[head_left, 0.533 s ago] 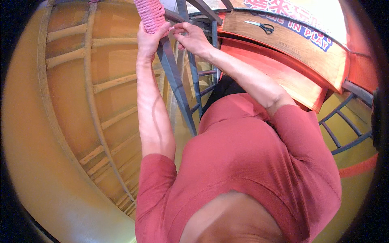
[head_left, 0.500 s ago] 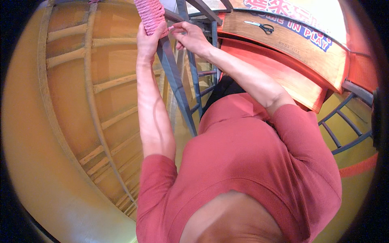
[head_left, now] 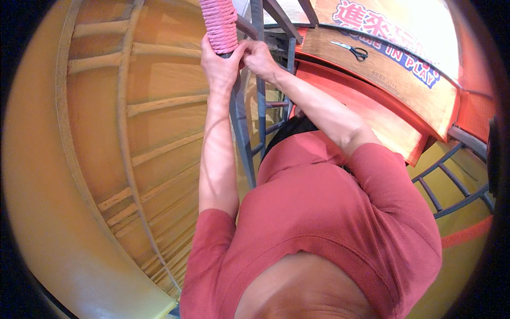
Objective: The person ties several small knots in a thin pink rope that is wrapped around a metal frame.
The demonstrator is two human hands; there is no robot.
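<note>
Your left hand (head_left: 220,69) is wrapped around the lower end of a tight coil of thick pink rope (head_left: 219,26), fingers along its left edge and thumb on its right. The coil rises from that hand and runs out of view past the upper rim, so its top edge cannot be seen. Your right hand (head_left: 255,56) is drawn up against your left thumb, its own thumb and fingers bunched together; you cannot tell from here whether they pinch a strand. A dark grey straight metal bar (head_left: 241,127) slants down beneath the coil, just beside your left forearm. Room is narrow to the right of it, where a slim blue-grey metal upright (head_left: 262,111) with short rungs stands close by your right hand. On your left there is more space before the curved ochre wall (head_left: 95,101) with its raised crossbars. Out to the right, beyond your right forearm, is the red-edged wooden tabletop (head_left: 419,101), with black-handled scissors (head_left: 357,52) lying on it well apart from both hands, blades pointing left. A bright red shelf (head_left: 356,101) lies below the tabletop's near edge, and a grey metal ladder-shaped frame (head_left: 454,179) stands farther right.
</note>
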